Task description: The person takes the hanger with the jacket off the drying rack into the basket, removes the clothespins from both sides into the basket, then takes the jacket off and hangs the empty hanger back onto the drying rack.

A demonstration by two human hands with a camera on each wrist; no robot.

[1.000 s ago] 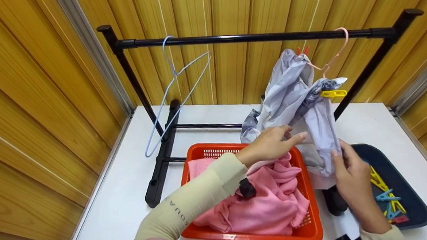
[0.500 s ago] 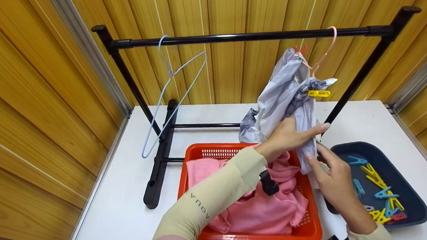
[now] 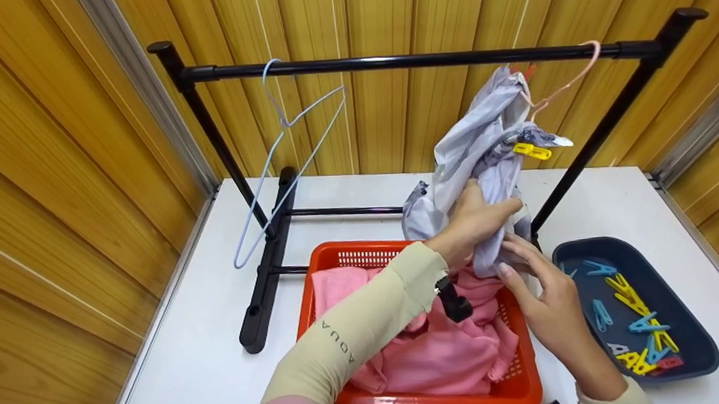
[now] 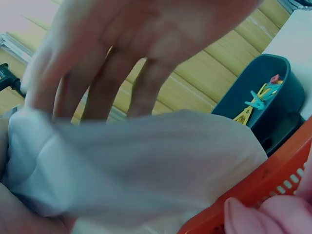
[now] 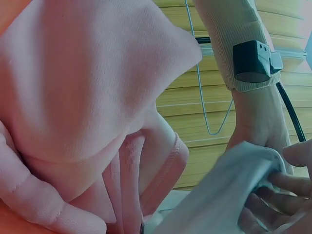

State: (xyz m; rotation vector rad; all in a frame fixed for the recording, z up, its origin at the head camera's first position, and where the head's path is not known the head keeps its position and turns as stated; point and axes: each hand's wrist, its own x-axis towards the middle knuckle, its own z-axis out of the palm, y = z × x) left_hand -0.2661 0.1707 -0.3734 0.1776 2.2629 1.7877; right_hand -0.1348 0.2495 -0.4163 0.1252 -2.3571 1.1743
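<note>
A pale grey-lavender garment [image 3: 476, 131] with dark patterned edges hangs bunched on a pink hanger [image 3: 566, 86]. A yellow clothespin [image 3: 532, 151] and a red one, partly hidden, are clipped to it. My left hand [image 3: 477, 217] lies against its lower part, thumb across the front; in the left wrist view the left fingers [image 4: 117, 83] look fairly straight, their tips hidden behind cloth. Lower down, my right hand [image 3: 542, 285] pinches the garment's end between thumb and fingers. The right wrist view shows curled right fingers [image 5: 268, 204] around the grey cloth.
Below the hands sits a red basket [image 3: 534, 371] of pink clothing [image 3: 435, 358]. A dark tray [image 3: 705, 338] with several clothespins stands at right. The black rack's rail [image 3: 389, 62] also carries a blue hanger [image 3: 260, 189] at left. Wood-look panels surround the white table [image 3: 188, 334].
My left hand has moved onto the garment from beside it. The right hand has shifted left, bringing the garment's lower end over the basket. The pink hanger's hook has moved right along the rail.
</note>
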